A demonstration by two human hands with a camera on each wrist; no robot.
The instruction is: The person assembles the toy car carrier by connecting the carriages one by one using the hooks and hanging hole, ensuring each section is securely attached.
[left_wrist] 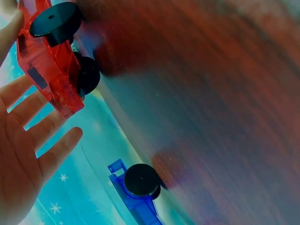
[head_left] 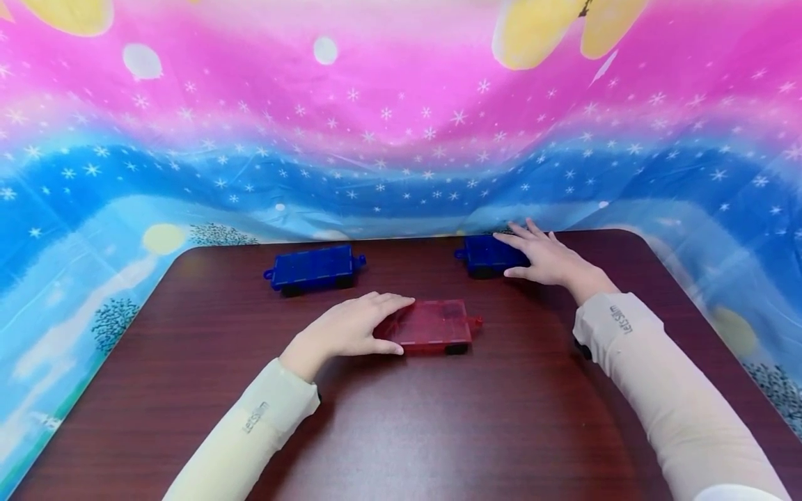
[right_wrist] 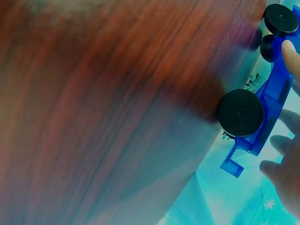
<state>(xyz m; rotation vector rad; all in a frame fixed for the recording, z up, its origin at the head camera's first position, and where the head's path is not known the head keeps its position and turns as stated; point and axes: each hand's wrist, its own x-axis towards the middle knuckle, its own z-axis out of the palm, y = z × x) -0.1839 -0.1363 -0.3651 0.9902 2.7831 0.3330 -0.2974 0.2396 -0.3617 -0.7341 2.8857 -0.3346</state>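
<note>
1. On the table (head_left: 407, 431), the left hand (head_left: 347, 325) spreads around a red toy wagon (head_left: 438, 325), the right hand (head_left: 546, 259) around a blue toy wagon (head_left: 481, 256).
2. Left wrist: splayed fingers (left_wrist: 48, 127), likely for steadying.
3. Right wrist: thumb (right_wrist: 291, 60) opposite fingers, likely likewise.

Two wagons (head_left: 315, 269) behind a third wagon (head_left: 436, 325) on table (head_left: 451, 417)

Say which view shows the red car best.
The head view: the red car sits inside the frame, its left end partly behind the left hand. The left wrist view shows wheels up close, one end cropped; the right wrist view, none of it.
</note>
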